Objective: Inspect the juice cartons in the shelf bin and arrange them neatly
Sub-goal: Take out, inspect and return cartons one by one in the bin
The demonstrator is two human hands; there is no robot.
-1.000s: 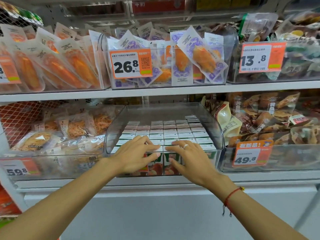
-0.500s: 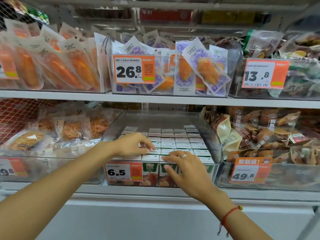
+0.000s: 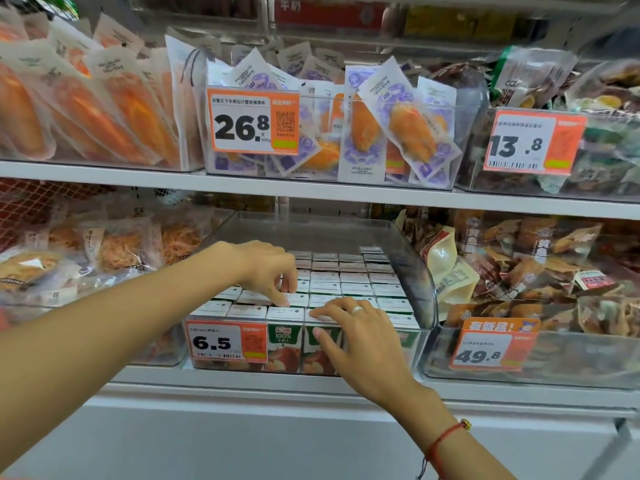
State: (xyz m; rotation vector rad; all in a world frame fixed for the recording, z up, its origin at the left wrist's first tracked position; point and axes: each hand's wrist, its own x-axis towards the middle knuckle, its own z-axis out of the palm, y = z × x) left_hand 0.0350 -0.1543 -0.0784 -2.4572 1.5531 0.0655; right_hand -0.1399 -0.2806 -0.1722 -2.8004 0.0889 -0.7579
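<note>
A: Where the clear shelf bin [image 3: 412,258] sits in the middle of the lower shelf [image 3: 311,382], what fills it?

B: Juice cartons [image 3: 353,284], upright in tight rows from the near wall to the far end, white tops showing. Through the near wall the front cartons show green with fruit pictures, beside an orange price tag [image 3: 227,342] reading 6.5.

A: And the hands?

B: The left hand [image 3: 268,268] reaches over the left rows, fingers curled down, tips on carton tops near the front. Whether it pinches one, I cannot tell. The right hand [image 3: 353,336] lies at the near edge, fingers spread and fairly straight on the front cartons' tops, thumb down the bin's face: a released grip. It wears a ring [image 3: 356,309], and a red cord bracelet [image 3: 446,436] circles the wrist.

A: Neighbours?

B: Bagged snacks [image 3: 519,271] right, more packets [image 3: 114,244] left.
</note>
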